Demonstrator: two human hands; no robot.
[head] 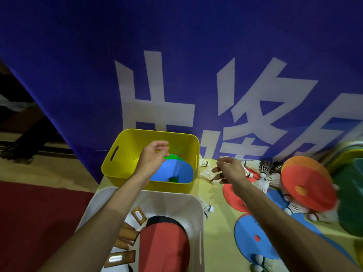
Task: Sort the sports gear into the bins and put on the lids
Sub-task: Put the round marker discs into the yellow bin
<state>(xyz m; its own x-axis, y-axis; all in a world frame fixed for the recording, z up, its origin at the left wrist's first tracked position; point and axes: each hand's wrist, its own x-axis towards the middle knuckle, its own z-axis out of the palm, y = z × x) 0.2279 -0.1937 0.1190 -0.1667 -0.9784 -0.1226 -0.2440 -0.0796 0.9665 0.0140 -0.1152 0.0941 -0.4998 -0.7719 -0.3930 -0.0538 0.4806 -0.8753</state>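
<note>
Your left hand point(154, 157) hovers loosely curled and empty over the yellow bin point(125, 154) at 12 o'clock, while your right hand point(228, 170), fingers spread, reaches toward shuttlecocks point(253, 165) at 2 o'clock.

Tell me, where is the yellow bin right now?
In the head view, the yellow bin sits left of centre against the blue banner, just beyond the white bin, with the left hand above it.

The orange disc point(309, 185) smears with motion blur; the green bin point(351, 203) runs off the right edge.
</note>
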